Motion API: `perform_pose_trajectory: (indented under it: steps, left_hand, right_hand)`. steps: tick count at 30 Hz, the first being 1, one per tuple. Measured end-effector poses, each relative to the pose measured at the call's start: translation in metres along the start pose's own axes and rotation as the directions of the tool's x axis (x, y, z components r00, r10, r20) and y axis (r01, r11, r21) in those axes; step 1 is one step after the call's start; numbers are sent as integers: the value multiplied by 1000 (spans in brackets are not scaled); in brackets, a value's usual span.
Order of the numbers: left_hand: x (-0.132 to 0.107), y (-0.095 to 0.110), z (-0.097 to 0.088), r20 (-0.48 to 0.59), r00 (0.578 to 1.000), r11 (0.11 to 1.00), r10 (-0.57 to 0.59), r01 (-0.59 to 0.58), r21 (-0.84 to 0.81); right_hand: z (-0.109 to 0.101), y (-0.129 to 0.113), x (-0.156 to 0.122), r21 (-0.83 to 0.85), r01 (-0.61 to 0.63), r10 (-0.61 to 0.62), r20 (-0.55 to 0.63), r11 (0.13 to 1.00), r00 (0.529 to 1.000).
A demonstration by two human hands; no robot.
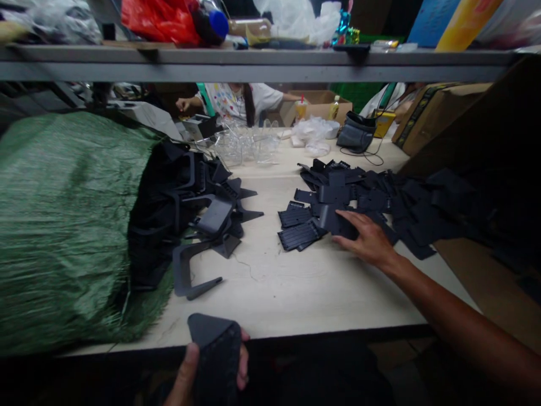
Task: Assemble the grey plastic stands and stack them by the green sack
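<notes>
Two hands over the desk (270,299): left hand (190,378), grip clamped on a black plastic piece (217,355) at the near edge; right hand (366,239), grip apart, resting on a loose black plastic pile (333,194); green woven sack (63,225) to the left.

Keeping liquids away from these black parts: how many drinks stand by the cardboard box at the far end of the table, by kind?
Plastic cups of orange drink: 1
Plastic bottles: 1
Total: 2
</notes>
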State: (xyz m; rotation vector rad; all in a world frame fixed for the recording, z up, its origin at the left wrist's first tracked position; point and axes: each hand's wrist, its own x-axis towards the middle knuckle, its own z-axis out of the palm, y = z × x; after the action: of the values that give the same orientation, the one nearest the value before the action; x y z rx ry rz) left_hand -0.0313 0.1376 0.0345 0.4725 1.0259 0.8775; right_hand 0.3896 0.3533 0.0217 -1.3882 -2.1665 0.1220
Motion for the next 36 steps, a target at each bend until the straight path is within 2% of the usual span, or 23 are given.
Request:
perform_pose_trajectory:
  steps: [1,3,5,7,9,12,17,18,20,23,26,30,36]
  left_hand:
    - [1,2,5,11,1000,997,16,-16,-73]
    - [6,6,15,25,996,971,84,-76,-226]
    - [14,9,23,-5,984,916,178,-167,-365]
    - [23,9,27,-101,968,831,230,-249,-497]
    - [31,8,27,-216,950,743,224,-310,-594]
    - [36,6,27,-319,928,663,192,-362,-655]
    - [33,0,26,-370,905,594,210,-419,-687]
    - [34,-2,26,-371,903,584,217,-425,-692]
    - [36,-4,27,-372,898,571,235,-437,-695]
    - [41,-3,30,-375,888,578,265,-458,-676]
    - [46,0,36,-395,884,608,249,-460,-647]
    - [50,2,40,-417,869,675,267,-478,-563]
    - [52,3,44,-472,824,680,315,-543,-494]
  right_hand:
    - [2,-14,-5,39,3,-4,26,999,1000]
    - [12,-45,-18,99,25,-40,149,995,988]
    - [26,-77,-31,132,47,-85,301,990,950]
    - [42,-104,-40,117,62,-106,421,991,901]
    - [56,-125,-43,65,72,-95,490,995,867]
    - [71,-138,-42,-20,102,-76,535,995,841]
    - [75,-125,-38,-28,174,-127,571,984,811]
    - [73,-124,-36,17,157,-139,564,988,814]
    - [66,-130,-32,171,53,-135,510,984,850]
    - [52,-161,-29,456,-121,-88,410,882,908]
    - [44,-205,-33,600,-101,-158,364,793,918]
    - [51,-244,-41,583,19,-262,335,812,905]
    - [63,-254,-44,527,47,-267,349,849,898]
